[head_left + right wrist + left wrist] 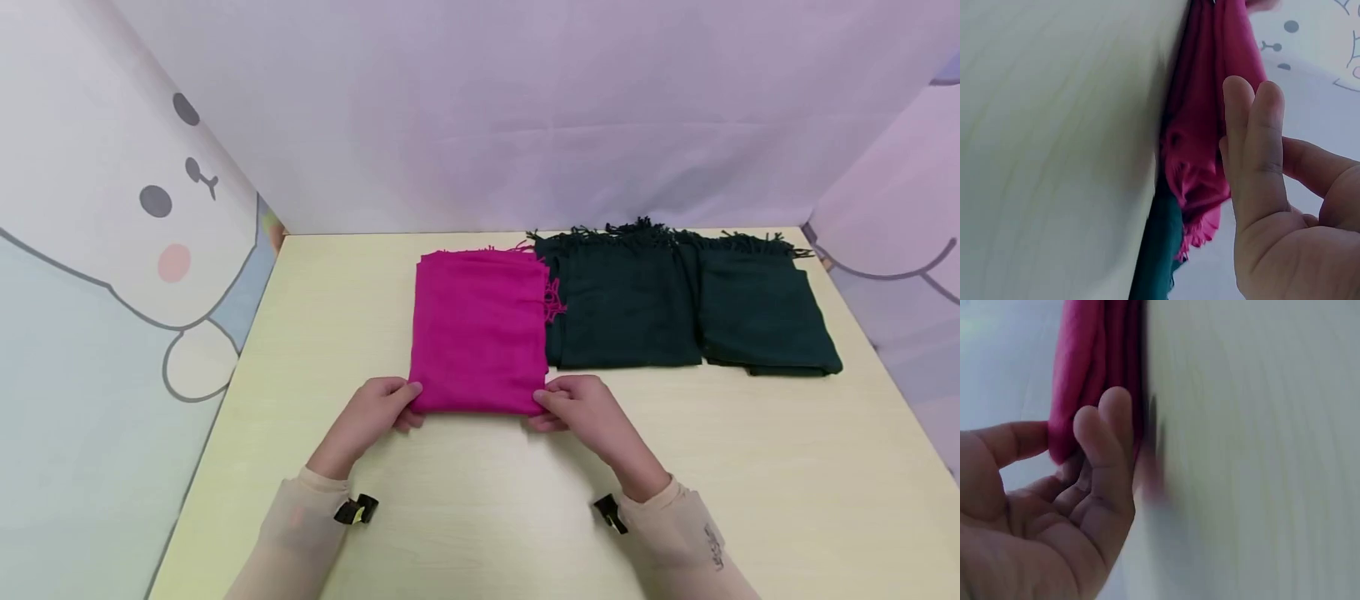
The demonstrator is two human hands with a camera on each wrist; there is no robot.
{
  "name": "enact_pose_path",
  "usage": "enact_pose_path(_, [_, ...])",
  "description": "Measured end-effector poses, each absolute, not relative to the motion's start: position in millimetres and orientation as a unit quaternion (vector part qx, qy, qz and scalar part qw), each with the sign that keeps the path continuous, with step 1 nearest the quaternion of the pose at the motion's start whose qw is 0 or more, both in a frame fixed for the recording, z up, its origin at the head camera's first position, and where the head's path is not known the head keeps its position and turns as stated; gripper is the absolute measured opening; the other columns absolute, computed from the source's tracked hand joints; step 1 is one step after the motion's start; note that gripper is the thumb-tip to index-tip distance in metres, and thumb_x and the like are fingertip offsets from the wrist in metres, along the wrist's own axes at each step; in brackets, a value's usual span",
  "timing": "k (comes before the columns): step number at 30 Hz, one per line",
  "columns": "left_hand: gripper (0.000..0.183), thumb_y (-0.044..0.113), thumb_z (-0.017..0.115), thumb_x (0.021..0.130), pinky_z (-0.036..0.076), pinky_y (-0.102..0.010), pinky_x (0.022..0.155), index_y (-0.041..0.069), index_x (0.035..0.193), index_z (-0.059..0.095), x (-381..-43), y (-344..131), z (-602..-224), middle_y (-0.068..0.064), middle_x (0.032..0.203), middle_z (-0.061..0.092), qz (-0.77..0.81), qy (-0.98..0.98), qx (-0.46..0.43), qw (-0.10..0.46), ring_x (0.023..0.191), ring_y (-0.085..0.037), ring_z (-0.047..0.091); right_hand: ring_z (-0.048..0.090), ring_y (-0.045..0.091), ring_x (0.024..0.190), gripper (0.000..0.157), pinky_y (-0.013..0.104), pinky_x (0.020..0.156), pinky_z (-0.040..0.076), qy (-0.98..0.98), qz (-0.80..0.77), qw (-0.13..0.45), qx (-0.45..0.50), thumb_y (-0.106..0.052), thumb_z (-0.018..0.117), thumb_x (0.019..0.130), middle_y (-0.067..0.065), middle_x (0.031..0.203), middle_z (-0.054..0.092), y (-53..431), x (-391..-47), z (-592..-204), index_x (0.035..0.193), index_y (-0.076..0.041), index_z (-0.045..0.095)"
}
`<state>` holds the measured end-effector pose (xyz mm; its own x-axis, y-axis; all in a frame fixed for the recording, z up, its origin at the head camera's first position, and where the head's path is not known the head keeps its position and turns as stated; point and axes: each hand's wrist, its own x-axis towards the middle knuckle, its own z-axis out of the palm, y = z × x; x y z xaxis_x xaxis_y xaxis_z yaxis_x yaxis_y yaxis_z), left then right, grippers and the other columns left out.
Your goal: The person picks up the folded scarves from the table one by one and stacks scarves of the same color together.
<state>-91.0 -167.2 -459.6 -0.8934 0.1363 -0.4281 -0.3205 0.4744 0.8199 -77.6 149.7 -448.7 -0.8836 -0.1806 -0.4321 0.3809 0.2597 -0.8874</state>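
Note:
A folded magenta scarf (480, 325) with fringe along its far and right edges lies flat on the table. At its near left corner my left hand (378, 410) pinches the edge, thumb on top and fingers beneath. The left wrist view shows the thumb pressing the layered scarf (1075, 381) while two fingertips of the left hand (1079, 512) stick out past the fold. My right hand (579, 410) pinches the near right corner the same way. In the right wrist view, the right hand (1266, 200) partly hides that corner of the scarf (1238, 44).
Two folded dark green scarves, a left one (626, 308) and a right one (765, 312), lie side by side right of the magenta one, fringes towards the back. A pale curtain (480, 117) hangs behind the light wooden table (480, 508); printed cloth hangs on both sides.

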Motion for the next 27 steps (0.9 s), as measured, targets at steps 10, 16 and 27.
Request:
enact_pose_path(10, [0.04, 0.033, 0.054, 0.103, 0.044, -0.029, 0.052, 0.005, 0.076, 0.06, -95, -111, -428, -0.007, 0.065, 0.057, 0.563, 0.824, -0.012, 0.069, 0.056, -0.019, 0.05, 0.074, 0.02, 0.088, 0.041, 0.03, 0.078, 0.06, 0.785, -0.589, 0.164, 0.1, -0.022, 0.057, 0.103, 0.016, 0.103, 0.074, 222, -76, -432, 0.12, 0.014, 0.06])
enact_pose_path(16, [0.031, 0.026, 0.053, 0.103, 0.049, -0.026, 0.062, 0.001, 0.117, 0.063, -84, -21, -419, -0.01, 0.097, 0.062, 0.717, 0.651, -0.013, 0.248, 0.078, -0.019, 0.057, 0.073, 0.021, 0.096, 0.045, 0.033, 0.085, 0.056, 0.652, -0.738, 0.098, 0.144, -0.019, 0.057, 0.103, 0.011, 0.105, 0.075, 268, -68, -435, 0.127, 0.018, 0.05])
enact_pose_path(27, [0.034, 0.02, 0.053, 0.1, 0.053, -0.043, 0.093, 0.0, 0.126, 0.045, -65, 66, -454, -0.021, 0.131, 0.052, 0.83, 0.431, -0.18, 0.305, 0.116, -0.032, 0.055, 0.063, 0.029, 0.118, 0.021, 0.032, 0.102, 0.047, 0.211, -0.93, 0.057, 0.296, -0.007, 0.056, 0.101, 0.02, 0.115, 0.069, 316, -51, -462, 0.12, 0.002, 0.06])
